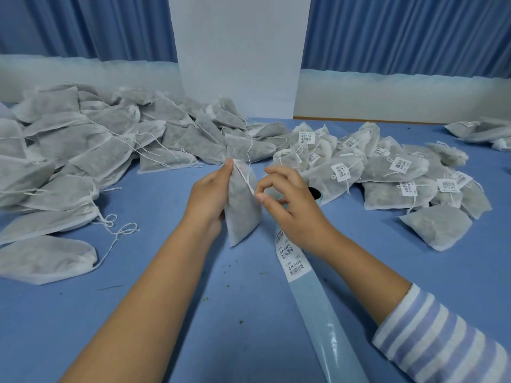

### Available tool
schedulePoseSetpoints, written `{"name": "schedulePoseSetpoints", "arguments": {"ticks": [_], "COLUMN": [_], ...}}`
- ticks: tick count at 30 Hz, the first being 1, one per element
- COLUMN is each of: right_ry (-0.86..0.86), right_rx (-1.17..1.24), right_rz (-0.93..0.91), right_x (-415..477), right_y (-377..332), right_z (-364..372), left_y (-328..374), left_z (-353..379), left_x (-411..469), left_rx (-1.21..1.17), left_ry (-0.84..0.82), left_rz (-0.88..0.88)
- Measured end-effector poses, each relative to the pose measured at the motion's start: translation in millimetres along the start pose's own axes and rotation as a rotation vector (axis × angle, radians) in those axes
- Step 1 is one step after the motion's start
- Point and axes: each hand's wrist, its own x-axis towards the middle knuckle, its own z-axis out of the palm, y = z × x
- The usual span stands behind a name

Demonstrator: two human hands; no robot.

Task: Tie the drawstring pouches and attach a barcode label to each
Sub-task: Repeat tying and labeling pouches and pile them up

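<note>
I hold a grey-white filled drawstring pouch upright above the blue table. My left hand grips its gathered top corner between thumb and fingers. My right hand pinches the white drawstring near the pouch's right top edge, and the string runs taut between both hands. A strip of barcode labels on pale blue backing paper lies under my right wrist and runs toward me.
A big heap of unlabelled pouches with loose strings covers the left and back of the table. Several tied pouches with barcode labels lie piled at the right. Blue curtains and a white wall stand behind.
</note>
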Motion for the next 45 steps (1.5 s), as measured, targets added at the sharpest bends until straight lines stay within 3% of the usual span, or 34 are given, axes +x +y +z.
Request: {"name": "schedulePoseSetpoints", "arguments": {"ticks": [3,6,9,11,14,16,19,22,28,34,41,45], "right_ry": [-0.018,0.005,0.016,0.004,0.136,0.191,-0.058,-0.225,-0.213,-0.242,-0.304,-0.291], "right_rx": [-0.048,-0.069,-0.037,-0.012,-0.071,-0.257,-0.473,-0.237,0.139,0.381,0.297,0.184], "right_rz": [-0.036,-0.114,-0.106,-0.089,0.039,0.217,0.442,0.501,0.458,0.389,0.358,0.392], "right_x": [1,2,4,4,7,9,7,4,6,6,7,6], "right_y": [2,4,6,7,8,12,17,19,28,30,32,34], "right_z": [1,-1,-3,-6,-14,-27,-37,-33,-37,-37,-44,-42], "left_y": [1,3,3,1,0,1,2,0,-6,-20,-25,-22], "left_z": [3,3,0,1,-4,-12,-24,-27,-30,-22,-19,-24], "left_x": [1,0,-1,-2,4,10,17,19,22,21,23,23], "left_rx": [-0.181,-0.303,-0.197,-0.097,-0.024,-0.01,0.016,0.077,0.023,-0.195,-0.348,-0.269], "left_ry": [-0.027,-0.182,-0.325,-0.322,-0.209,-0.142,-0.142,-0.189,-0.369,-0.57,-0.584,-0.597], "left_rz": [-0.051,-0.093,-0.034,-0.003,-0.002,-0.039,-0.136,-0.232,-0.335,-0.424,-0.402,-0.351]}}
